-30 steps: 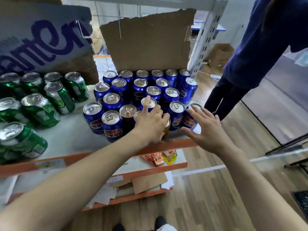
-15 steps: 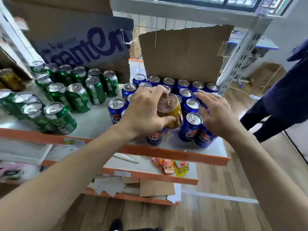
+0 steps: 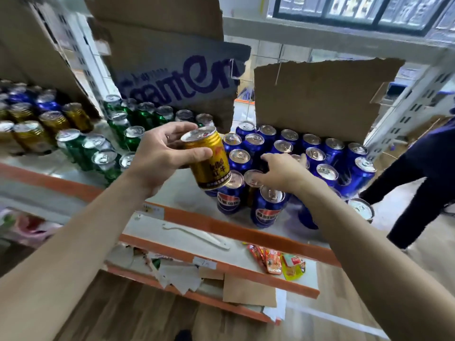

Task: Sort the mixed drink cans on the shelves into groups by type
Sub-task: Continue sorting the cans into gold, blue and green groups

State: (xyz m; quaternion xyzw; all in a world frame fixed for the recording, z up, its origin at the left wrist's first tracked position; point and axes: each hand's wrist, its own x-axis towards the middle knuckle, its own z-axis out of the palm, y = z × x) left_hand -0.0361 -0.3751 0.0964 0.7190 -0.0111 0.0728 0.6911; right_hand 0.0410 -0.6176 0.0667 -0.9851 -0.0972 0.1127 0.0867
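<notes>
Far to the left of the left hand [image 3: 160, 156] stands a cluster of gold cans [image 3: 32, 134], with green cans [image 3: 118, 143] between it and the hand. The left hand grips a gold can [image 3: 206, 161], thumb across the front, held tilted in the air above the shelf edge [image 3: 221, 225]. Just to its right, the right hand [image 3: 283, 173] rests curled fingers on a can top [image 3: 252, 178] among the blue cans [image 3: 320, 156]; whether it grips is unclear. The tilted can could slip, and pulling another from the tight pack might topple front-row neighbours off the edge.
</notes>
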